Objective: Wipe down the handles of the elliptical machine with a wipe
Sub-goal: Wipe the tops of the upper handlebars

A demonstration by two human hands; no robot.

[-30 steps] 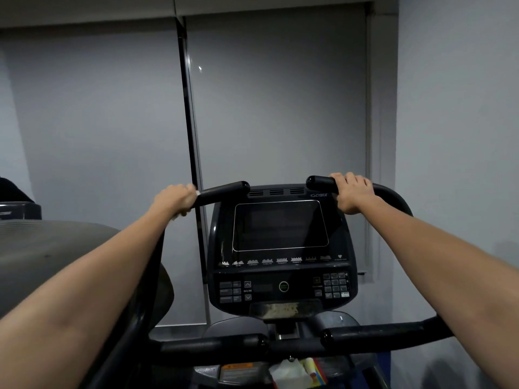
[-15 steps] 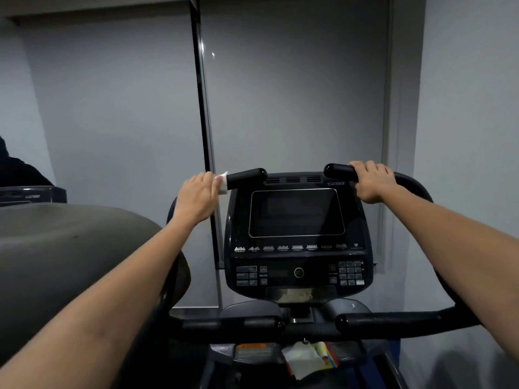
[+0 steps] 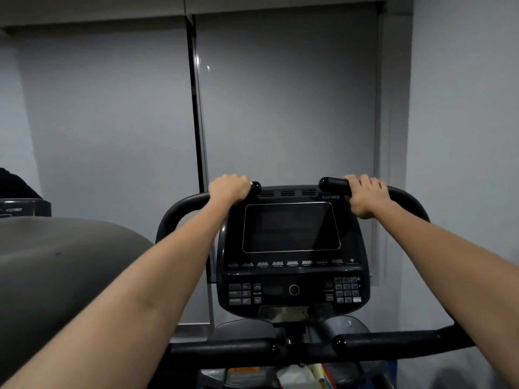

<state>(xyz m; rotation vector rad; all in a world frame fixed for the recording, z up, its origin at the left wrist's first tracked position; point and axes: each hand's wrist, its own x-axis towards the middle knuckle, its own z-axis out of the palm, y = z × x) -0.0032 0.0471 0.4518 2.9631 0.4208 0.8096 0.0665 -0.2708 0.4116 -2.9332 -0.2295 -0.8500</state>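
At the far left edge, a dark machine housing [image 3: 64, 265] with a rounded grey top fills the near-left part of the scene, and behind it a second console [image 3: 25, 210] peeks out against the grey wall [image 3: 112, 122]. A dark vertical frame strip [image 3: 196, 108] divides the two window blinds behind the elliptical.

The left hand [image 3: 229, 189] is wrapped over the left upper handle [image 3: 179, 209] close to its inner tip, fingers closed around the bar. A tiny sliver of white, the wipe [image 3: 249, 183], shows at the knuckles just beside the rounded black end cap; the rest of it is hidden inside the grip, so the wipe sits between palm and handle at the bar's inner end.

In the middle stands the console [image 3: 292, 248], its dark screen [image 3: 290, 227] blank, with rows of buttons and a round green-ringed button below.

To the right, the right hand [image 3: 366, 196] clasps the right upper handle [image 3: 334, 185] a little back from its end cap, fingers curled closed over the top of the bar.

Nearer and lower, a horizontal black handlebar [image 3: 393, 343] runs across the frame under both forearms. Beneath it, at the bottom edge, a crumpled white tissue [image 3: 292, 377] and a colourful packet [image 3: 325, 377] lie in the machine's tray.
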